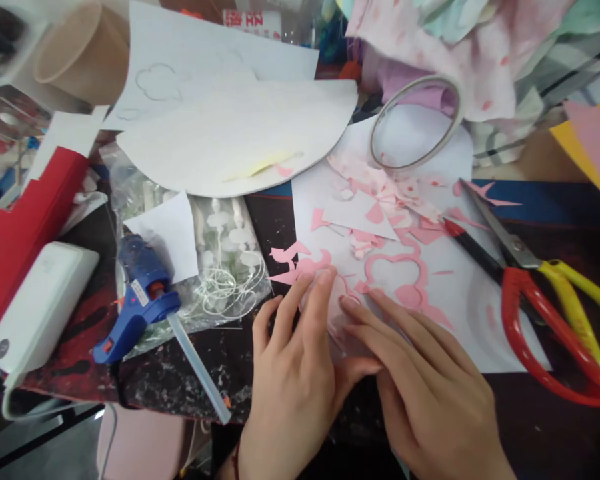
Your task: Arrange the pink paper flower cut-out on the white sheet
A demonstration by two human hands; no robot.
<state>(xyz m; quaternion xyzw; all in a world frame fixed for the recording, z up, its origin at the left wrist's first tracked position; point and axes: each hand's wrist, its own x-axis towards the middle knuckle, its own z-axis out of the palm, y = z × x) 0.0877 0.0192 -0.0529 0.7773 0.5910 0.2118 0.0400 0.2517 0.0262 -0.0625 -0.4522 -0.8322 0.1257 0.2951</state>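
My left hand (297, 347) lies over the near left edge of the white paper sheet (315, 200), its fingers bent and somewhat apart, touching a small pink paper piece (341, 293). Beside it, my right hand (420, 367) rests with extended fingers on the same piece and sheet. Neither hand wraps around anything. Just beyond my right fingertips lies a pink cloud-shaped paper outline (420, 267). Further up the sheet are pink and white scraps (380, 187) and a roll of clear tape (460, 100) standing tilted.
Scissors with red and yellow handles (520, 260) lie open at right. A blue glue gun (145, 293) sits at left on a plastic bag (220, 300), near a white power bank (43, 307). Behind is a white rounded board (220, 140).
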